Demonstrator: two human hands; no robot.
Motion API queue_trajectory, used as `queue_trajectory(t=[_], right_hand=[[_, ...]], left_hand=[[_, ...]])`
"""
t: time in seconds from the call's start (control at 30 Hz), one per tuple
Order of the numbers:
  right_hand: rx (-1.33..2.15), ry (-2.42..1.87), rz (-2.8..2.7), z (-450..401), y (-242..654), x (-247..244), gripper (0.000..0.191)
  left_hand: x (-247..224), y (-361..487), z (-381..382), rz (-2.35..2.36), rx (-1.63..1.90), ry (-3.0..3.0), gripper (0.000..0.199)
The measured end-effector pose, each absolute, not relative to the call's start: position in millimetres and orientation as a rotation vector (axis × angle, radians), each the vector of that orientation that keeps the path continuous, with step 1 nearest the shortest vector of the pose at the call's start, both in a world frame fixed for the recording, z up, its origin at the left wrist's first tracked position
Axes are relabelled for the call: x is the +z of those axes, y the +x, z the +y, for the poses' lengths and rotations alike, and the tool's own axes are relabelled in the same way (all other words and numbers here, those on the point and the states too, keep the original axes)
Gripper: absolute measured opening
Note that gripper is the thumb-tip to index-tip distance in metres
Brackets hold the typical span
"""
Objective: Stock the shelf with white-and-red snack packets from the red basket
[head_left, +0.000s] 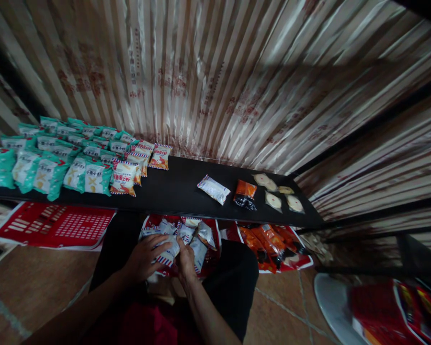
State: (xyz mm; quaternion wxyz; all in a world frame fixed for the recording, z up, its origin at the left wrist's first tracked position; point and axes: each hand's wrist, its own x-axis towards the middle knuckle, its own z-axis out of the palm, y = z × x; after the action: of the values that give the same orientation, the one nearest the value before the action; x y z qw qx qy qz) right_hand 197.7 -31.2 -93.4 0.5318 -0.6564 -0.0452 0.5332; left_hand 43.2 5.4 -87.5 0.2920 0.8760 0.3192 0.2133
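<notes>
Low between my knees, my left hand (143,258) lies over a small white snack packet (170,250) with a red-and-blue striped edge, its fingers curled on it. My right hand (186,260) grips the same packet from the other side, thumb raised along it. Under and around both hands, an open red bag (216,235) holds several similar silvery-white packets (199,253). The undersides of my fingers are hidden.
A black shelf (179,191) spans ahead. On it stand rows of green-and-white packets (46,172), red-and-white packets (124,176), a lone white packet (214,189), an orange packet (244,192) and round pale packets (273,201). Orange packets (267,242) lie in another bag.
</notes>
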Motion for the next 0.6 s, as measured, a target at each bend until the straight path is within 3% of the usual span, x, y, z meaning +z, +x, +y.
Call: queue_trajectory(t=[0.27,0.43,0.6], right_hand=[[1.245,-1.675,-0.342,-30.2,205.2,-101.1,0.037],[0.914,-1.752,-0.575,-33.4,213.5,-99.3,0.040],[0.810,-1.680,-0.964,-35.5,212.1,-87.2,0.033]], left_hand=[[-75.2,48.8,15.3,0.962,0.674,2.095,0.038],[-75.4,50.4,23.8,1.047,0.909,1.677,0.025],[-75.1,49.3,32.2,1.114,0.808,1.624,0.022]])
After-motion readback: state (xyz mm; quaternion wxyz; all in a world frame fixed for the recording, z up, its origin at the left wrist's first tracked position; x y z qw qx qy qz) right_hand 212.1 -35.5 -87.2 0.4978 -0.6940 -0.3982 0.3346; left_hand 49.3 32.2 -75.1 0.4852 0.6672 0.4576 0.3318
